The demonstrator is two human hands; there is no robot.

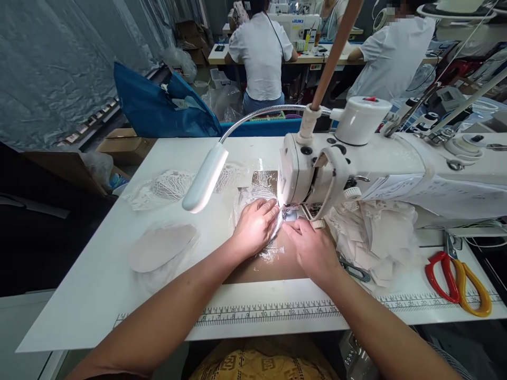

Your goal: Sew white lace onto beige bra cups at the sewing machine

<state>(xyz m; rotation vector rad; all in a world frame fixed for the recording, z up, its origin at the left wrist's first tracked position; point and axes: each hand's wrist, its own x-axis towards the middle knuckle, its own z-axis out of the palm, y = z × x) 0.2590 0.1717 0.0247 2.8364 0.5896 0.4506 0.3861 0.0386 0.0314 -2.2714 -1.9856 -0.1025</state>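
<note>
My left hand [255, 227] lies with bent fingers on a small piece of pale lace fabric [273, 235] at the needle of the white sewing machine [356, 163], pressing it to the bed. My right hand [312, 248] pinches the same fabric from the right, fingertips close to the presser foot [291, 211]. The fabric piece is mostly hidden under both hands. A lamp head [206, 177] on a gooseneck lights the spot from the left.
A heap of pale cut pieces [380, 232] lies right of my hands. Red and yellow scissors [455, 279] lie at the right edge. Lace pieces [170, 184] and a bagged oval pad [160, 248] lie left. Two people in white shirts sit at the back.
</note>
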